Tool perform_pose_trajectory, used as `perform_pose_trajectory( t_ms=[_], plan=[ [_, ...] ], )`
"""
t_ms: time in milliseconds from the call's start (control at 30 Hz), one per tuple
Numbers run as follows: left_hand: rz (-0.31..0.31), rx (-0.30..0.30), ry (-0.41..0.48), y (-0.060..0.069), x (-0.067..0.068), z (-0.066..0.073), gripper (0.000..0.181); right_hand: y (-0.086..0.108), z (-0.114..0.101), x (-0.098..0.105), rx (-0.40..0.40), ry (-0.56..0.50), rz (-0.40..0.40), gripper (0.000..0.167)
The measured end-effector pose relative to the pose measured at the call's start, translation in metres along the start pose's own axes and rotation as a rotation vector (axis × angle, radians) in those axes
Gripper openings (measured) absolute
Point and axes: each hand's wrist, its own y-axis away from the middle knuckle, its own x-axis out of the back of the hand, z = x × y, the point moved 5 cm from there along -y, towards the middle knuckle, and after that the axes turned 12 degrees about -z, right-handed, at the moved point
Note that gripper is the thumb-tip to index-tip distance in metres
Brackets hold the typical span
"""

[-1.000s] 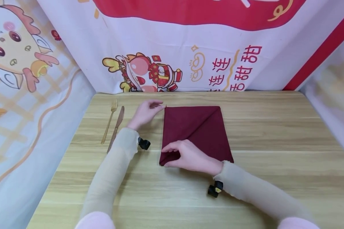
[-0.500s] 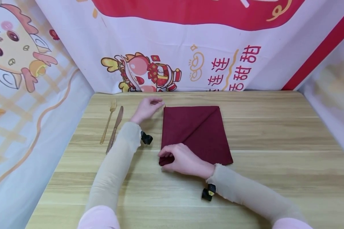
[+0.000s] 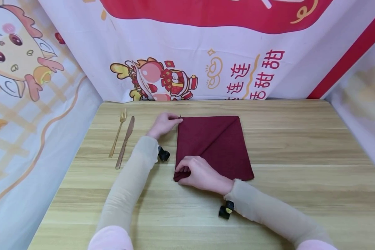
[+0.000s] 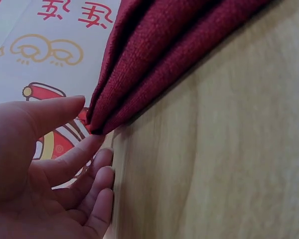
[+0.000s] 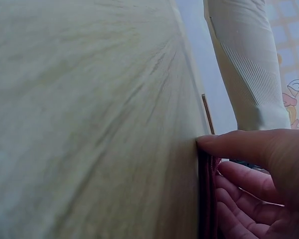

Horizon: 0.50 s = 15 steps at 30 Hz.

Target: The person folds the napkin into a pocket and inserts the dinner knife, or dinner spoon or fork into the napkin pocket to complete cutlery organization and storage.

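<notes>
Your cloth (image 3: pixel 225 152), dark red and folded nearly square, lies flat on the table (image 3: pixel 300 152) between and beyond your arms; you can read no clear long axis from it. Its far edge runs left to right, about level with the table's far edge, and its left edge runs near to far. Its right edge slants, with the near end farther right. A diagonal fold runs from the far right corner toward the near left one.

Your right hand (image 3: pixel 201 172) pinches the layered near left corner between thumb and forefinger. Your left hand (image 3: pixel 164 125) is at the far left corner, thumb and forefinger about its layers; you cannot tell whether they clamp it.

On the far side, a strip of wood separates your cloth from the backdrop (image 3: pixel 200 52). On the right you have a wide stretch of tabletop, and on the near side another, crossed by your right forearm (image 3: pixel 272 206). On the left, room is tighter: your left forearm (image 3: pixel 128 180), then the knife (image 3: pixel 125 142) and fork (image 3: pixel 118 132), side by side, tip and tines pointing far.
</notes>
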Motion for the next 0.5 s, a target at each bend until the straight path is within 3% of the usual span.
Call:
perform_pose_trajectory(
  t_ms=[267,500],
  plan=[
    [-0.087,0.005,0.142,0.0029,-0.0071,0.0050,0.043,-0.0051,-0.0020,-0.0005,-0.026,0.001,0.002,0.027],
    [-0.116,-0.019,0.148,0.0035,-0.0089,0.0046,0.044,-0.0065,-0.0012,0.0003,-0.039,-0.008,-0.003,0.028]
  ],
)
